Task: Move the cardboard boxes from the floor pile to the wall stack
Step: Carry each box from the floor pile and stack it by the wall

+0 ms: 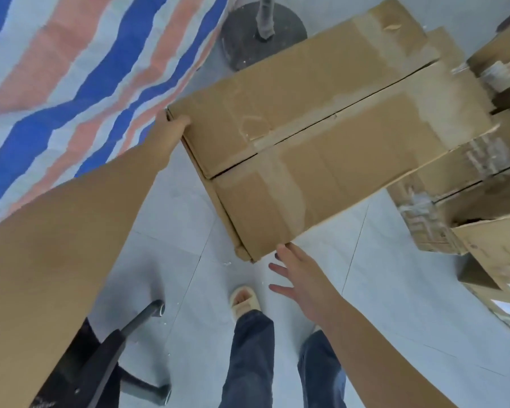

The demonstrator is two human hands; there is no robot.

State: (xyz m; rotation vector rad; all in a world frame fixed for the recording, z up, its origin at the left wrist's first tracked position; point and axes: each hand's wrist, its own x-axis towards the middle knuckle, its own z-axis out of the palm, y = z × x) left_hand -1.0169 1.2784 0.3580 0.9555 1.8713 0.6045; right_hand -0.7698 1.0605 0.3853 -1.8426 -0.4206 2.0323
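A large flat cardboard box (315, 136) with taped seams lies across the upper middle of the view, on top of other boxes (468, 184) at the right. My left hand (168, 125) holds the box's far left corner, thumb on top, the other fingers hidden beneath or behind the edge. My right hand (298, 275) is spread with straight fingers at the box's near corner, fingertips touching or just short of it.
A striped blue, orange and white tarp (71, 78) covers the left. A round dark stand base (262, 33) sits beyond the box. A black chair leg (124, 334) is at lower left. My legs and a sandal (243, 301) stand on the grey tiled floor.
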